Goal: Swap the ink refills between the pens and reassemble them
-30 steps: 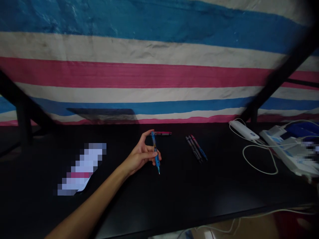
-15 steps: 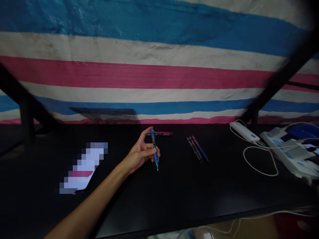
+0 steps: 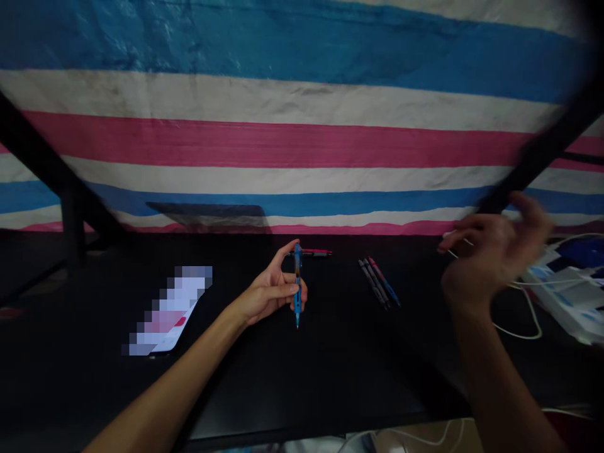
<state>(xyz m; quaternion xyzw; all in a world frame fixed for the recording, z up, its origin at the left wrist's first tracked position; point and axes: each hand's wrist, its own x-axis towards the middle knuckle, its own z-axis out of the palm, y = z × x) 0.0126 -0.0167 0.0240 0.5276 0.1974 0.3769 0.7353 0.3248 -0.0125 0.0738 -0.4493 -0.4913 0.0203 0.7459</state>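
My left hand [image 3: 274, 289] grips a blue pen [image 3: 297, 277], its index finger on the top end and its tip pointing down toward the table. Behind that hand lies a red pen [image 3: 318, 253]. To the right, several pens rest side by side: dark grey ones [image 3: 372, 283] and one with a red end and a blue end [image 3: 384, 281]. My right hand [image 3: 495, 245] is raised above the right side of the table, fingers apart and slightly blurred, with nothing visible in it.
A phone with a lit, pixelated screen [image 3: 174, 314] lies at the left on the black table [image 3: 330, 377]. A white power strip [image 3: 570, 302] and white cables [image 3: 533, 314] are at the right. A striped sheet [image 3: 302, 145] hangs behind, between dark slanted bars.
My right hand has come into view at the right, raised over the table. My left hand still holds the blue pen, which now stands more upright. The view has shifted slightly.
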